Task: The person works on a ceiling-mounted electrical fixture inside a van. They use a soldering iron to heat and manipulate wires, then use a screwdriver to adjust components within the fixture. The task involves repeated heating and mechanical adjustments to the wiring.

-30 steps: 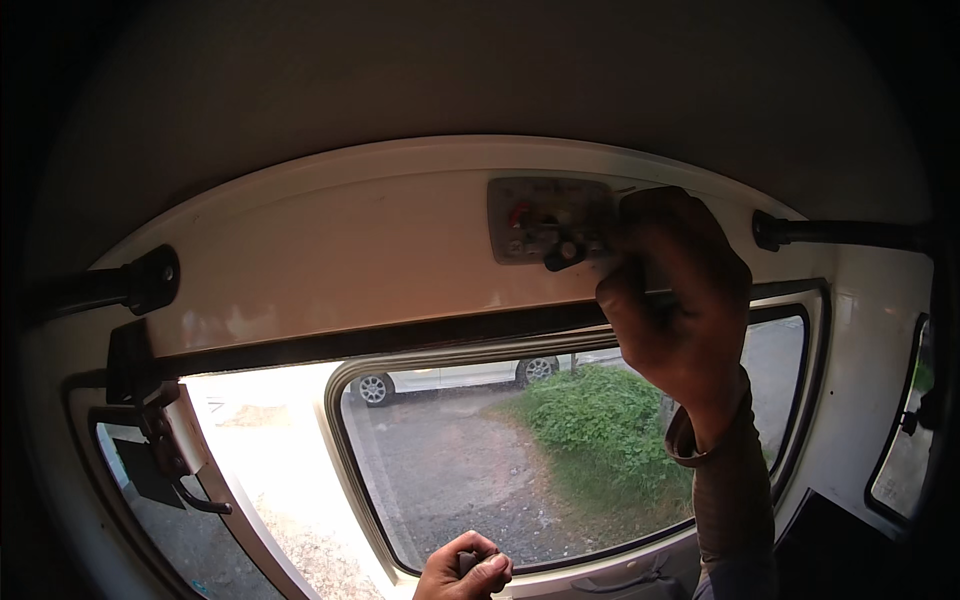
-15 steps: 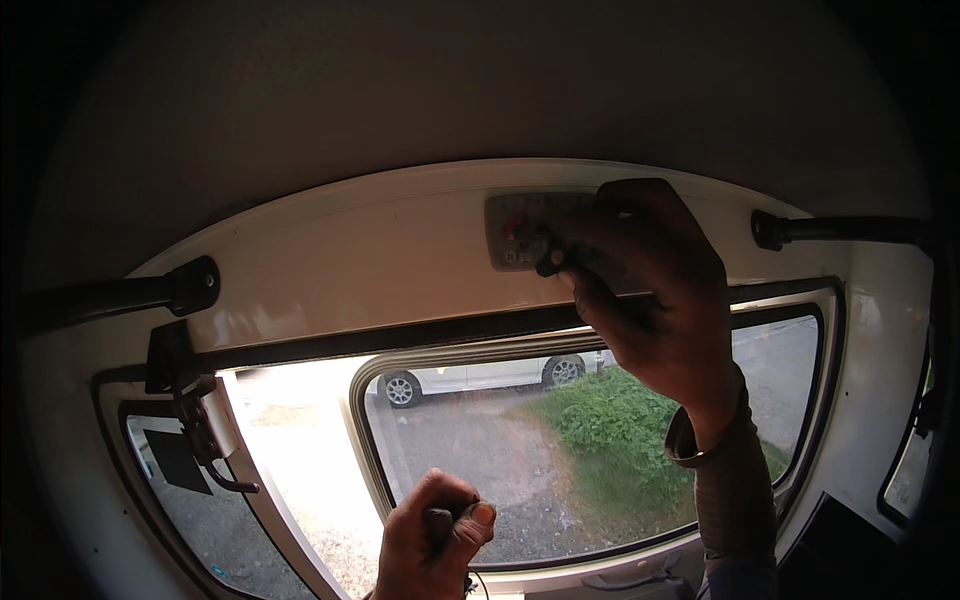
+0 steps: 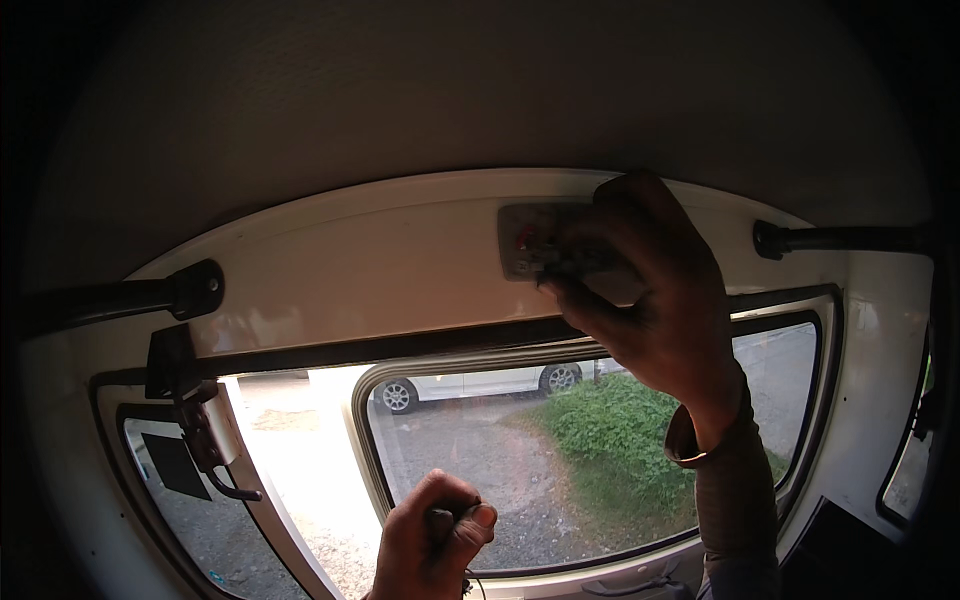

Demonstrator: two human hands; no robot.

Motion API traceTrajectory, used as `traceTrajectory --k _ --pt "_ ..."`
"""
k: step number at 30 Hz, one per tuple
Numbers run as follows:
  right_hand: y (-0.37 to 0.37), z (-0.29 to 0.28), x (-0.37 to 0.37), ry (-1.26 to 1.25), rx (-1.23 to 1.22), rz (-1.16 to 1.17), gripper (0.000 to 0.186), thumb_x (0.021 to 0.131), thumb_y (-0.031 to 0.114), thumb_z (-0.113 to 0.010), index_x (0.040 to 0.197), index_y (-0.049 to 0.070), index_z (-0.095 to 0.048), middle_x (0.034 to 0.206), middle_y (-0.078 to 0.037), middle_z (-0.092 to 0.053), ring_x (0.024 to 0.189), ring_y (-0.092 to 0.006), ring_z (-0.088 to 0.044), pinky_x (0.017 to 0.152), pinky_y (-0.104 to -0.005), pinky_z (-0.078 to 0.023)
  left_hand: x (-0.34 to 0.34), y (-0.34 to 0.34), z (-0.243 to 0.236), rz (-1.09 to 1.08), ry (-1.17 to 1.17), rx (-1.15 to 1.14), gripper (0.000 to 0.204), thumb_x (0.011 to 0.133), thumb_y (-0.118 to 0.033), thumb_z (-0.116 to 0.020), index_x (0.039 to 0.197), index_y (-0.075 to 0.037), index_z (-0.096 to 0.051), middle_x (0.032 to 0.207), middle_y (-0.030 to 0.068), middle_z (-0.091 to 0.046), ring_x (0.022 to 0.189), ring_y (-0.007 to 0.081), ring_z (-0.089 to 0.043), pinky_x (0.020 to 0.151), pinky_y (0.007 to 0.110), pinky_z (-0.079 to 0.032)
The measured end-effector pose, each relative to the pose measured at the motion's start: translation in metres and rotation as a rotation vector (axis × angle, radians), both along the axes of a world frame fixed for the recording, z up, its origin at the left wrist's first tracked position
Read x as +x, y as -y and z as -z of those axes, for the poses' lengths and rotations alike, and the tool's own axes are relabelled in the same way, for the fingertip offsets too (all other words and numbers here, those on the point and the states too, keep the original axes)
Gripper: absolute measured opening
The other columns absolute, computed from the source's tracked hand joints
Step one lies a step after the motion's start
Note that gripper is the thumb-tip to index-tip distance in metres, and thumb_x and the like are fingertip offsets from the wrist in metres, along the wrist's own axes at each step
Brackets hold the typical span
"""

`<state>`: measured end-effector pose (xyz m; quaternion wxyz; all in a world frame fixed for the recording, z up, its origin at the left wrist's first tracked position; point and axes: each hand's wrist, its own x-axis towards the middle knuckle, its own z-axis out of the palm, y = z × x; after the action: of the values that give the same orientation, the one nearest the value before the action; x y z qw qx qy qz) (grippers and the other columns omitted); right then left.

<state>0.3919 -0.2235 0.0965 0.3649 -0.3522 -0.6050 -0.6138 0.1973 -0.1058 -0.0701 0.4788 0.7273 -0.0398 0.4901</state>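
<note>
My right hand (image 3: pixel 665 270) is raised to a grey rectangular fixture (image 3: pixel 512 222) on the white panel above the window. Its thumb and fingers meet in a pinch over the lower front of the fixture, hiding much of its right half. A small red part (image 3: pixel 524 240) shows at the fixture's left side, beside small dark parts in shadow. What the fingertips pinch is too dark to name. Lower down, my left hand (image 3: pixel 432 535) is closed in a fist before the window, thumb against the curled fingers. Whatever it may hold is hidden, though a thin dark strand hangs by its wrist.
Black grab handles stick out at the left (image 3: pixel 195 288) and the right (image 3: pixel 775 239) of the white panel (image 3: pixel 350 260). A metal latch with a hooked lever (image 3: pixel 215 440) sits left of the window (image 3: pixel 450 470). Outside are a white car (image 3: pixel 470 384) and a green bush (image 3: pixel 610 430).
The view has shifted slightly, so the fixture appears a little lower and to the right. My right thumb has moved left and down along its lower edge. My left fist keeps its shape.
</note>
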Motion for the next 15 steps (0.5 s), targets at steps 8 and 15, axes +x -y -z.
traceTrajectory --k 8,15 --pt "0.000 0.004 0.004 -0.049 -0.028 -0.046 0.039 0.074 0.014 -0.089 0.107 0.010 -0.069 0.107 -0.007 -0.062 0.096 -0.0232 -0.068 0.080 -0.0382 -0.057 -0.008 -0.013 0.014 -0.022 -0.016 -0.015 0.010 0.102 -0.016 -0.060 0.097 -0.007 -0.060 0.079 0.0000 -0.060 0.062 0.0042 -0.049 0.054 0.020 -0.040" --pt "0.000 0.005 0.006 -0.068 -0.046 -0.076 0.041 0.072 0.013 -0.089 0.109 0.011 -0.070 0.108 -0.007 -0.062 0.099 -0.0241 -0.068 0.081 -0.0384 -0.057 -0.009 -0.019 0.026 -0.007 -0.100 -0.071 0.011 0.104 -0.017 -0.060 0.097 -0.008 -0.060 0.079 -0.0005 -0.060 0.062 0.0050 -0.049 0.052 0.020 -0.039"
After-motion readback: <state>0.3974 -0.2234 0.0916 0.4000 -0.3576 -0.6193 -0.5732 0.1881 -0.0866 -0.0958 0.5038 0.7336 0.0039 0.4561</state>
